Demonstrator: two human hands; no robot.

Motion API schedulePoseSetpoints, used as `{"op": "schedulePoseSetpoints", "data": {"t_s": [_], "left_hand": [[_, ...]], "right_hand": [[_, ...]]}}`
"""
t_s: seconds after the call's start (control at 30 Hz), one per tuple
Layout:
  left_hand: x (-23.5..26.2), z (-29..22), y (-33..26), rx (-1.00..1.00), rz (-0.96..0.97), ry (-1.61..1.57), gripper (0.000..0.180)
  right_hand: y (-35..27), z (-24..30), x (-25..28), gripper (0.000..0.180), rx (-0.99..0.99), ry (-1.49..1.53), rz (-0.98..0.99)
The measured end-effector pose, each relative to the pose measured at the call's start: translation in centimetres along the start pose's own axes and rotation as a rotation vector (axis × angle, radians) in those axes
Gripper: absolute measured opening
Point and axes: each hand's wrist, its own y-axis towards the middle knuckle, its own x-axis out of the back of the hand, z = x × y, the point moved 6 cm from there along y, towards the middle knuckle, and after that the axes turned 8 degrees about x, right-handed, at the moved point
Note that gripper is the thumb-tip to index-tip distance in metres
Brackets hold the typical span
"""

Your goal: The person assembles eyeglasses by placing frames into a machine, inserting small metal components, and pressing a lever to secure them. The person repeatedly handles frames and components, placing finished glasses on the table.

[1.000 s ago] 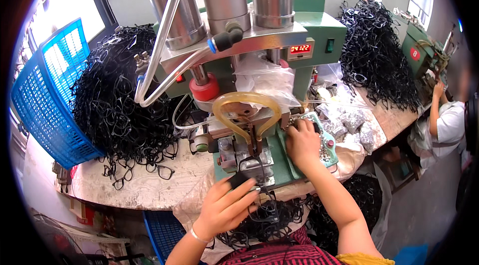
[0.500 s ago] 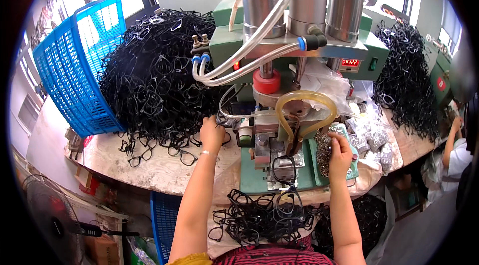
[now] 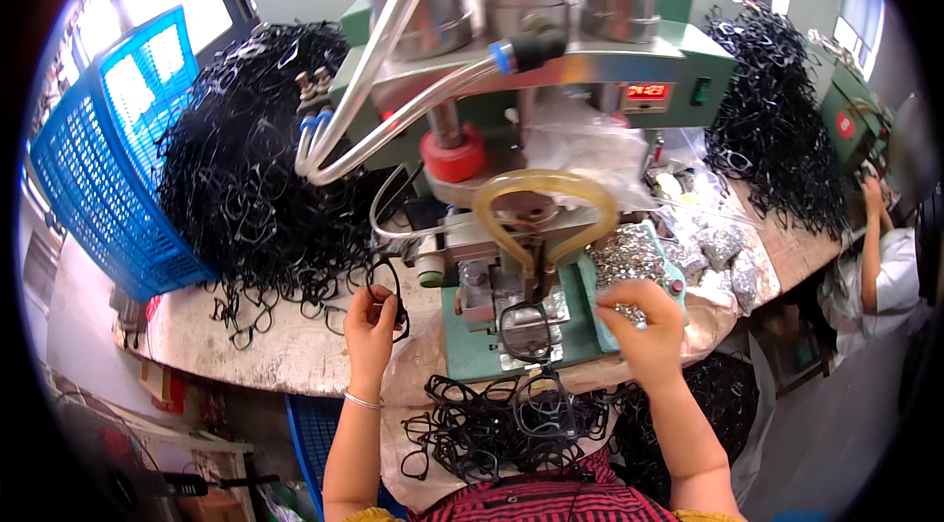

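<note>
I pinch black glasses (image 3: 397, 291) with my left grip (image 3: 371, 325), apparently freeing my right grip (image 3: 646, 325) at the parts tray (image 3: 591, 303); whether that's closed, I can't tell.

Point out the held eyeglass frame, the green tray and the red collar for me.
Eyeglass frame (image 3: 397, 282): head view, on its dark rim beside the left hand (image 3: 371, 330).
Green tray (image 3: 587, 288): head view, on its left edge.
Red collar (image 3: 454, 160): head view, on its front face.
</note>
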Motion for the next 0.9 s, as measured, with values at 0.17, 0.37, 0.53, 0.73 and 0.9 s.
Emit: {"op": "schedulePoseSetpoints", "data": {"t_s": [0.17,0.37,0.53,0.73,0.9], "left_hand": [[0.4,2.2,-2.0,-0.044,-0.093,-0.226,0.013],[0.1,-1.2,-3.6,-0.152,-0.094,-0.394,0.018],[-4.5,-16.8,-7.0,-0.842,0.153,-0.161,0.011],[-6.1,-18.3,-7.2,-0.751,0.201,-0.278,0.009],[-9.9,-15.5,-10.6,-1.039,0.415,0.307,0.025]], "right_hand": [[2.3,1.9,-4.7,0.025,0.089,0.107,-0.102],[1.6,1.4,-5.2,0.045,-0.068,0.250,-0.126],[1.9,2.3,-6.0,0.050,-0.085,0.346,-0.106],[1.1,4.4,-4.8,0.069,-0.314,0.537,0.060],[1.8,1.6,-3.0,0.039,-0.057,0.059,0.189]]}}
